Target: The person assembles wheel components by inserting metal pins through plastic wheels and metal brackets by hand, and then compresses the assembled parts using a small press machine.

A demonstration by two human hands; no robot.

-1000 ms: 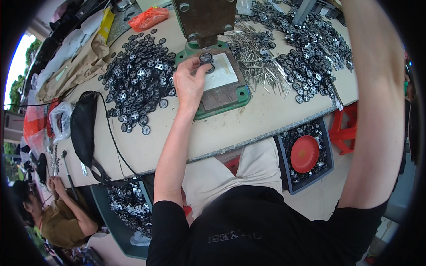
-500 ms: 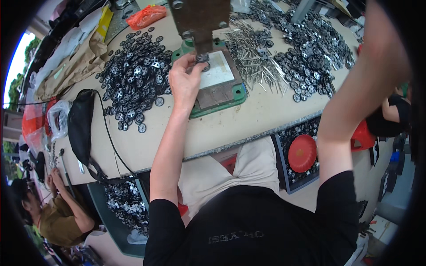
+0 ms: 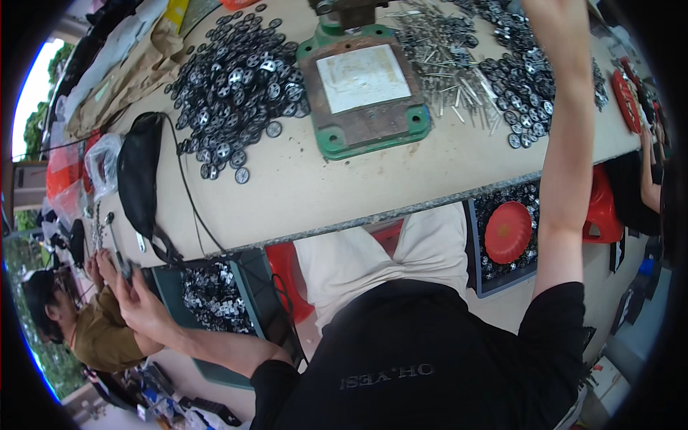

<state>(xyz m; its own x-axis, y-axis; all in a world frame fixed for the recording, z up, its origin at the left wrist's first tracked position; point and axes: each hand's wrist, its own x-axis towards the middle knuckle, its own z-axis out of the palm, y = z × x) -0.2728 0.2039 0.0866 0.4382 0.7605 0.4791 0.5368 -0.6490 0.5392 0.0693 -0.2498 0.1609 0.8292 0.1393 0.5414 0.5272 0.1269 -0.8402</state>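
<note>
My left hand (image 3: 143,309) is out past the table's left part, above the near side of a green bin (image 3: 168,283) of black and silver parts. Its thumb and fingers close around something small and dark, which I cannot make out. High at the upper right, my right hand (image 3: 548,18) is cut off by the picture's top, so its fingers are hidden. A press with a green base (image 3: 373,147) stands on the table, a whitish plate (image 3: 362,79) on its bed with nothing on it. Left of the press lies a heap of small black wheels (image 3: 240,93) with silver spokes.
Metal pins (image 3: 459,93) and more wheels (image 3: 523,107) lie right of the press. A black pouch (image 3: 140,179) with a cord rests at the table's left. Below the edge, a red dish (image 3: 509,233) sits in a parts-filled bin. A co-worker (image 3: 100,330) sits at left.
My left hand has left the press plate and swung down and left to the green bin. The wheel piece is off the plate. My right arm has straightened upward, and the view has shifted.
</note>
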